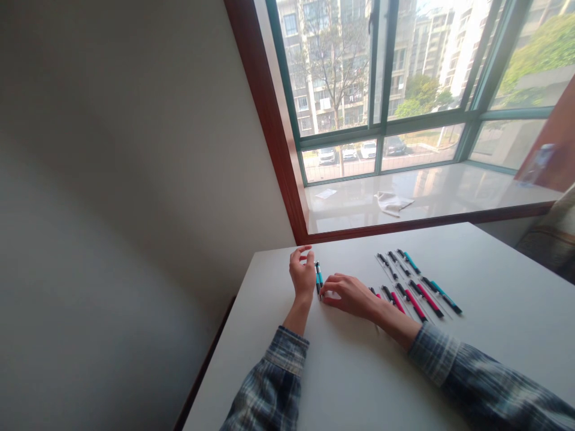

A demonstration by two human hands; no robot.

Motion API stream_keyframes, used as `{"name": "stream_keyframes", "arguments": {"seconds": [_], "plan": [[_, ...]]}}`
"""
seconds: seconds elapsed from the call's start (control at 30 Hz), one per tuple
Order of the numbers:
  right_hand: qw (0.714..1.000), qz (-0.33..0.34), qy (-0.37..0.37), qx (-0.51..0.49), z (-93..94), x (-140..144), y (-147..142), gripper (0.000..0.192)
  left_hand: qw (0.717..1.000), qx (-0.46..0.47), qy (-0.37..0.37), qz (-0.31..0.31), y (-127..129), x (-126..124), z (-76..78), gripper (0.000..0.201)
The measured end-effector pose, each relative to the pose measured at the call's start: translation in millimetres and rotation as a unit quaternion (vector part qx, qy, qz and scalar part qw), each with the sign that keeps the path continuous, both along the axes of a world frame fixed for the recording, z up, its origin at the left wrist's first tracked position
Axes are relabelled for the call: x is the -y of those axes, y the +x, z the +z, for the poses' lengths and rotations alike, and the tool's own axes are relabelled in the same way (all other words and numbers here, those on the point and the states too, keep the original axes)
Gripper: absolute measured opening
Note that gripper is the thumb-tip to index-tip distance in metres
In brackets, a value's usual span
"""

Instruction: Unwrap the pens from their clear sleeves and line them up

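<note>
Two pens (319, 279) with teal and black barrels lie side by side at the far left of the white table (350, 371). Just left of them is my left hand (302, 272), its fingers loosely curled and apart, with nothing seen in it. My right hand (350, 294) reaches in from the right, thumb and fingertips closed at the near end of these pens. Pink-and-black pen parts (414, 304) lie in a slanted row right of my right hand, partly hidden by my forearm. A teal-and-black pen part (447, 297) ends that row.
Farther back lie several black pen parts with thin refills (387, 267) and a teal barrel (412, 262). A wall (135, 179) bounds the table's left side. Behind it, a windowsill (345, 209) holds a crumpled white cloth (393, 203) and a paper piece (326, 194).
</note>
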State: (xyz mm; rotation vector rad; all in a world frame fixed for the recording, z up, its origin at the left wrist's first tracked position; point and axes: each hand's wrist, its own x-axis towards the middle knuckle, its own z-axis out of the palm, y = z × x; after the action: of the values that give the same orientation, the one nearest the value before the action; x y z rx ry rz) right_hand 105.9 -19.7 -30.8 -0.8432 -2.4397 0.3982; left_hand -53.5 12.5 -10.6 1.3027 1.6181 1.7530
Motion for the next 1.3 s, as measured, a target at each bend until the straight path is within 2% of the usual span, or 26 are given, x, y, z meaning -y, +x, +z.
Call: {"name": "stream_keyframes", "arguments": {"seconds": [0.3, 0.47, 0.6, 0.73, 0.83, 0.93, 1.1, 1.3], "plan": [[1.0, -0.007, -0.009, -0.004, -1.9, -1, -1, 0.009, 1.0, -0.008, -0.01, -0.001, 2, 1, 1.9, 0.016], [1.0, -0.009, 0.005, -0.028, 5.2, -3, 8, 0.013, 1.0, -0.015, -0.02, -0.005, 3, 2, 3.4, 0.017], [0.997, -0.026, 0.038, -0.066, 18.4, -20, 38, 0.017, 1.0, -0.013, -0.023, -0.006, 4, 1, 4.8, 0.018], [0.987, -0.091, 0.07, -0.111, 26.8, -49, 92, 0.024, 1.0, -0.009, -0.024, -0.013, 4, -2, 5.4, 0.018], [0.977, -0.152, 0.073, -0.129, 22.3, -69, 136, 0.039, 1.0, -0.006, -0.014, -0.022, 5, -4, 4.2, 0.019], [0.979, -0.176, 0.032, -0.101, 10.6, -79, 167, 0.055, 0.999, -0.018, -0.009, -0.031, 7, -6, 2.5, 0.021], [0.987, -0.153, -0.035, -0.038, -5.0, -83, 178, 0.07, 0.999, -0.029, -0.025, -0.037, 9, -8, 0.8, 0.023], [0.988, -0.147, -0.047, -0.02, -11.5, -84, 168, 0.068, 0.998, -0.027, -0.032, -0.037, 10, -9, -1.7, 0.023]]}}
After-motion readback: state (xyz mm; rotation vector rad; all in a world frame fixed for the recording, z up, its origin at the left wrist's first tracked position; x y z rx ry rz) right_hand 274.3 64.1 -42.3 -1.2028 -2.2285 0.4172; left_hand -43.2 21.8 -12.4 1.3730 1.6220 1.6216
